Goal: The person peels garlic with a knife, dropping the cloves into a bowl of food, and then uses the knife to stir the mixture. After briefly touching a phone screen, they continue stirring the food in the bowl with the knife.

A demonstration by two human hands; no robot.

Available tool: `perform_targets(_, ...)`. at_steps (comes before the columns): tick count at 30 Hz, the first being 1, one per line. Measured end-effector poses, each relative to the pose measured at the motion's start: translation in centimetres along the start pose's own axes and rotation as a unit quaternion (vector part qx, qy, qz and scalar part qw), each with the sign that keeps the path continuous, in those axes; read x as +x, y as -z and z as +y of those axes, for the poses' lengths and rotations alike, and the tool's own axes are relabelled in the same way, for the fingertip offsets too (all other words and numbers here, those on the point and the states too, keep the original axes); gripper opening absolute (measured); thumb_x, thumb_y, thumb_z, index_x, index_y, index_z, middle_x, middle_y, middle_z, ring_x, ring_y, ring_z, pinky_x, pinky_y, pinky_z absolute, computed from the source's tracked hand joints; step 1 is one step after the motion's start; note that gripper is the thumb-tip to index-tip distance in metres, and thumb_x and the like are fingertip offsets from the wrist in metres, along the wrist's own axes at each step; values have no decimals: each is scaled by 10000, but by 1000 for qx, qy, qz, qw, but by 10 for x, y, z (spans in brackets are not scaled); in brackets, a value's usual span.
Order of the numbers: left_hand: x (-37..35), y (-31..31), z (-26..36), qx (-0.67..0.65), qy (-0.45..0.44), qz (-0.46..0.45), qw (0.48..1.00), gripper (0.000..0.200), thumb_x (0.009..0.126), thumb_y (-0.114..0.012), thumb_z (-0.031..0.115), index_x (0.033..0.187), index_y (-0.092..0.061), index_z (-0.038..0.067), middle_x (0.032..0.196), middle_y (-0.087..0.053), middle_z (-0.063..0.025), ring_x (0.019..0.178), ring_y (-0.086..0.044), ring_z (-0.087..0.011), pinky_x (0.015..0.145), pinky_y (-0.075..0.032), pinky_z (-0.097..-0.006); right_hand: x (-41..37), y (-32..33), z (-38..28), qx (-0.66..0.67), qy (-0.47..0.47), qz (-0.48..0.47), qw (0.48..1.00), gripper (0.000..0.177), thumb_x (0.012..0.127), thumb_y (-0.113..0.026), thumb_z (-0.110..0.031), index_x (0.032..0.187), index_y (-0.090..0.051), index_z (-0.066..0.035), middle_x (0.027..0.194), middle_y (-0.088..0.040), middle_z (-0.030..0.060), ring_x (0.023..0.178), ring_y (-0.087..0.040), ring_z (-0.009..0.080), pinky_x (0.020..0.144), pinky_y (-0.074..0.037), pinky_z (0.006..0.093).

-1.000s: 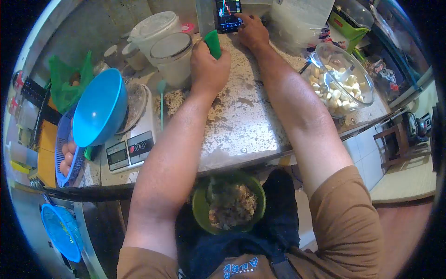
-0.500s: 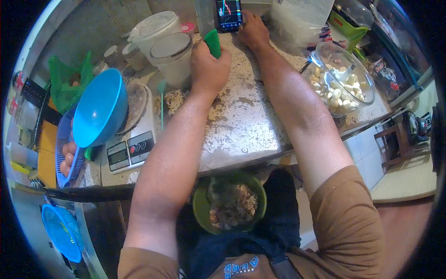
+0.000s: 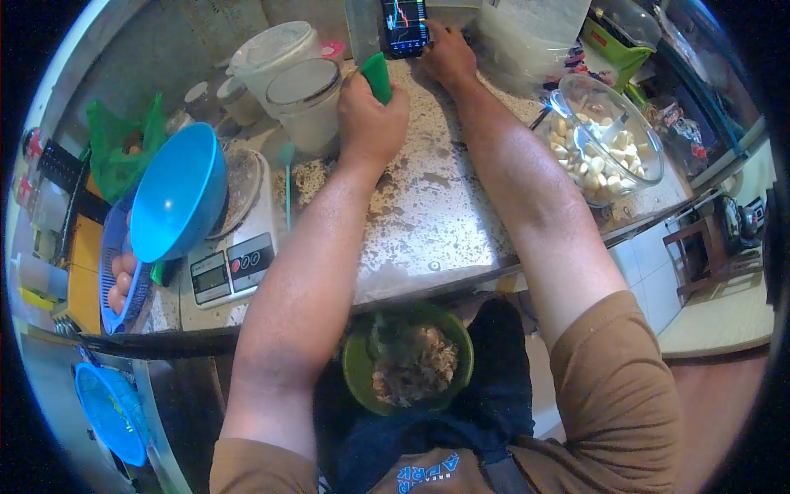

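My left hand (image 3: 372, 119) is wrapped round a green tapered object (image 3: 377, 78), perhaps a handle; its lower part is hidden in the fist. My right hand (image 3: 450, 56) is at the right edge of a phone (image 3: 405, 26), its index finger stretched toward the screen and the other fingers partly curled. Coloured chart lines show on the dark screen. The phone stands upright at the back of the worktop. Left of my left hand is a clear tub (image 3: 304, 107). In my lap sits a green bowl (image 3: 354, 383) with pale brown scraps.
A clear container (image 3: 650, 148) of peeled garlic cloves stands at the right. To the left are a kitchen scale (image 3: 234, 267), a tilted blue bowl (image 3: 177, 193) and a basket (image 3: 111, 263) with eggs. A white lidded bucket (image 3: 276, 53) is behind. The worktop's front edge crosses below my forearms.
My right index finger has shifted slightly left toward the phone screen. My left hand keeps its grip on the green object in the same place.
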State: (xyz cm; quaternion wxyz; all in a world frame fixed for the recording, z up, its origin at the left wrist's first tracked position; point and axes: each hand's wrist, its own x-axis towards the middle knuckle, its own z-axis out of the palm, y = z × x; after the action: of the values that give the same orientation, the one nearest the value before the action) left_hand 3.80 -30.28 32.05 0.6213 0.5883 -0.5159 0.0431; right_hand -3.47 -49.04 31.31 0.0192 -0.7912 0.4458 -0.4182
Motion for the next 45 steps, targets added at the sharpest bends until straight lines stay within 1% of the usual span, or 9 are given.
perform_targets(2, -1, 1, 1, 0, 4, -3, 1000, 167, 738, -596, 129, 780, -527, -18, 729, -565, -206, 702, -570, -360, 640, -445, -426, -2, -1, 0, 20, 0, 10, 1000, 470, 787, -608, -200, 1240, -495, -254, 1176, -540, 127, 1071, -552, 328, 881, -474, 429)
perform_targets(13, -1, 0, 1, 7, -11, 8, 1000, 175, 726, -598, 127, 798, -540, -22, 748, -573, -209, 702, -572, -365, 645, -451, -429, -4, 9, -7, -1, -20, -23, 1000, 460, 794, -590, -186, 1238, -510, -272, 1212, -520, 117, 1077, -555, 313, 886, -476, 418)
perform_targets(16, -1, 2, 3, -3, 32, -15, 999, 181, 729, -600, 129, 819, -547, -19, 763, -579, -205, 714, -578, -357, 652, -454, -422, -3, 6, -6, -5, -14, -29, 999, 457, 804, -579, -178, 1241, -515, -295, 1218, -516, 111, 1072, -561, 307, 884, -476, 416)
perform_targets(27, -1, 0, 0, 1, -15, 10, 1000, 167, 741, -588, 116, 831, -540, -16, 761, -572, -198, 725, -570, -360, 666, -449, -428, -3, 1, -4, -27, -1, -40, 999, 462, 809, -580, -185, 1243, -523, -332, 1188, -527, 88, 1054, -576, 285, 867, -484, 416)
perform_targets(30, -1, 0, 0, 0, -12, 11, 1000, 168, 742, -588, 121, 822, -539, -19, 760, -575, -201, 720, -574, -363, 661, -450, -434, -2, -2, 1, -21, 47, 20, 998, 496, 736, -651, -236, 1217, -539, -281, 1140, -542, 121, 941, -624, 328, 778, -524, 442)
perform_targets(35, -2, 1, 3, -4, 0, 4, 1000, 169, 741, -592, 128, 804, -538, -19, 749, -575, -205, 709, -579, -368, 648, -450, -440, -3, 5, -6, -1, -11, -23, 1000, 449, 781, -596, -177, 1218, -541, -265, 1174, -540, 105, 1044, -574, 313, 868, -483, 416)
perform_targets(37, -1, 1, 0, -15, 8, -2, 1000, 169, 739, -593, 130, 798, -539, -18, 745, -575, -207, 707, -580, -369, 644, -450, -442, -1, 0, -2, 3, -7, 11, 1000, 427, 778, -599, -175, 1199, -562, -238, 1146, -570, 112, 1028, -584, 309, 875, -481, 411)
perform_targets(39, -1, 0, -3, 21, 19, 2, 1000, 203, 733, -657, 188, 813, -576, 19, 737, -627, -131, 685, -611, -254, 667, -480, -363, 3, -4, 4, 7, -3, 45, 999, 406, 775, -601, -173, 1180, -583, -210, 1119, -601, 118, 1011, -594, 306, 881, -478, 405)
perform_targets(45, 0, -2, -10, 27, 9, 2, 1000, 193, 740, -658, 193, 795, -573, 30, 725, -622, -112, 661, -593, -240, 636, -467, -354, 12, -3, 17, 99, -93, 18, 991, 299, 798, -618, -244, 1082, -666, -166, 1019, -667, 114, 968, -628, 276, 889, -476, 371)
